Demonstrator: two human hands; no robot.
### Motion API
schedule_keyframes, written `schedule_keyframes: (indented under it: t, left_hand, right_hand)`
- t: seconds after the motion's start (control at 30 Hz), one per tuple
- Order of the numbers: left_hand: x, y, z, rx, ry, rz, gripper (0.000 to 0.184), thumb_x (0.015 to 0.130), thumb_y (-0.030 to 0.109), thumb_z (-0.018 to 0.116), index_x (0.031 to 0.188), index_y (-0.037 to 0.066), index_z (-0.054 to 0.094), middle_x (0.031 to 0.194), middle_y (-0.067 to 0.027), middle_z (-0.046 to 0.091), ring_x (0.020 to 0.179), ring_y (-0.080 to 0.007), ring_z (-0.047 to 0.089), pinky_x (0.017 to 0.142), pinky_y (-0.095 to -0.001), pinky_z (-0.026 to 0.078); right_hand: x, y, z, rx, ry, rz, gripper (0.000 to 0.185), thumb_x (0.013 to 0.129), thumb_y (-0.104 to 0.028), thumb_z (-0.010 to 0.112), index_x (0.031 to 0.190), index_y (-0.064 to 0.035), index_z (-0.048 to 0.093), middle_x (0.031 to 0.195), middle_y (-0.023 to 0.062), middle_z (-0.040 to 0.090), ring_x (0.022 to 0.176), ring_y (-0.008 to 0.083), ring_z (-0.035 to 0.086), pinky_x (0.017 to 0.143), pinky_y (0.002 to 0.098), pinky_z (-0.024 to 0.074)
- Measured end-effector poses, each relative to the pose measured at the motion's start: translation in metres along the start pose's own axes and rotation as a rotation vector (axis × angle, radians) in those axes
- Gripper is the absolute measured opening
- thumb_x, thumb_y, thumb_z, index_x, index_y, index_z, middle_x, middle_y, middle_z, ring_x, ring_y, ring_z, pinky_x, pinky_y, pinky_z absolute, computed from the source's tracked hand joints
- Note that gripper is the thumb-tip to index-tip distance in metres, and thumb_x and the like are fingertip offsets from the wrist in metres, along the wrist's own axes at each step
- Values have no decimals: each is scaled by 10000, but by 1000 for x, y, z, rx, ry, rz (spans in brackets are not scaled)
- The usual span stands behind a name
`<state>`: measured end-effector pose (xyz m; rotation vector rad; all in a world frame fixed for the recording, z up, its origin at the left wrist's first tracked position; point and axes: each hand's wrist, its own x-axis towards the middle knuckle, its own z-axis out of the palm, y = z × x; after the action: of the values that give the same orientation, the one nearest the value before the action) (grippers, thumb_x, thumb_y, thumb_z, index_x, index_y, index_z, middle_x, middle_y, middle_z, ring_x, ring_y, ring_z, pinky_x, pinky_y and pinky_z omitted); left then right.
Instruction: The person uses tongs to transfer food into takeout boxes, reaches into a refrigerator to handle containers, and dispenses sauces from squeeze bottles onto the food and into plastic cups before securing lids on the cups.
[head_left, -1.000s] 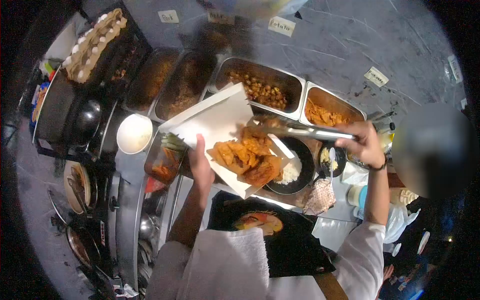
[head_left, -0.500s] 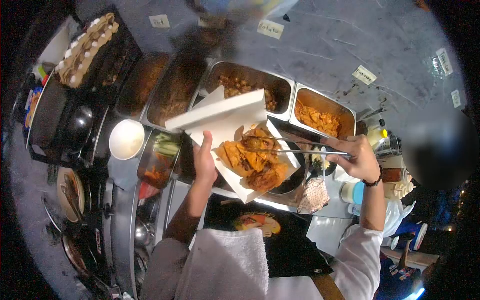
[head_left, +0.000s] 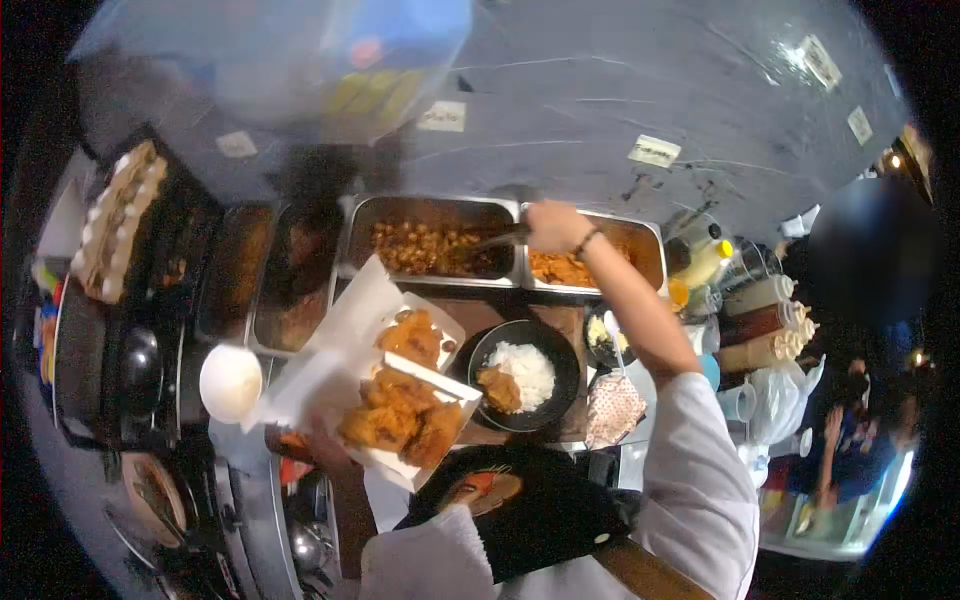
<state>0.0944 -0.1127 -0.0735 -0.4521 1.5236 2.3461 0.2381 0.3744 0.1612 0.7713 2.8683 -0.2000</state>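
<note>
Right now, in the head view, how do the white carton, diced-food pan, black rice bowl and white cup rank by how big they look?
1. White carton, though it may be nearer the camera, exaggerating its size
2. Diced-food pan
3. Black rice bowl
4. White cup

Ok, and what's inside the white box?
Brown fried pieces are piled below a white strip, and another piece shows above it. The bottom of the box under the pile is covered; I can't see what lies there.
</note>
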Motion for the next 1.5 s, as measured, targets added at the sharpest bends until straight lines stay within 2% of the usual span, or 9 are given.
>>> schedule_keyframes:
  t: [0.23,0.33,0.47,0.53,0.6,0.67,0.87,0.93,1.5]
  left_hand:
    - [-34,41,44,128,225,-109,487,934,349,534,1278,21,429,1181,-77,460,1096,-211,451,946,-351,388]
    - [-12,24,27,29,18,-66,498,925,362,546,1257,4,449,1144,-70,488,1051,-192,470,923,-337,402]
    - [-11,20,55,506,418,42,628,815,499,645,1269,131,415,1122,-64,528,1005,-209,545,784,-381,521]
    - [-15,21,67,-118,-101,-304,522,950,335,494,1332,-6,391,1213,-104,484,1143,-211,459,997,-338,362]
    - [-18,33,93,75,-75,-232,670,838,579,555,1253,70,420,1079,-99,583,948,-271,606,837,-420,509]
    - [-32,39,115,-97,-156,-224,461,953,329,488,1267,-3,433,1190,-121,507,1101,-253,507,959,-377,416]
    - [-33,40,134,-46,-379,-127,449,906,313,582,1202,-6,469,1090,-118,550,1006,-215,559,897,-373,467]
    - [-51,51,164,-123,-378,-65,438,915,316,571,1197,-4,472,1059,-99,558,969,-184,567,845,-339,485]
    - [-95,5,232,16,-418,29,438,903,331,607,1116,-41,521,1006,-73,544,956,-148,493,867,-315,401]
  right_hand:
    - [17,-23,-2,-78,44,-179,406,716,-413,677,745,-9,657,748,217,639,745,378,635,657,446,517]
    - [20,-35,21,-224,51,-290,215,609,-272,651,668,-65,655,705,166,645,703,320,650,623,423,520]
    - [12,-17,43,-228,60,-391,221,662,-262,643,639,-42,640,660,178,621,656,347,626,608,441,498]
    - [4,-6,48,-190,75,-381,275,717,-284,639,608,-32,626,628,195,598,621,369,605,588,457,481]
    - [-6,2,48,-115,121,-367,222,646,-260,658,675,-39,646,644,195,605,656,364,614,617,452,497]
    - [-16,8,41,-68,121,-357,226,661,-272,666,711,-52,661,646,203,598,639,377,596,610,467,487]
    - [-62,40,10,269,247,-104,314,782,-316,691,824,-5,682,641,213,585,547,336,555,546,399,444]
    - [-98,22,-32,429,242,-147,270,750,-214,719,886,16,681,673,145,633,552,196,567,538,325,435]
    - [-239,5,-58,347,183,-352,325,695,-203,753,971,-39,698,632,134,610,546,284,580,535,343,433]
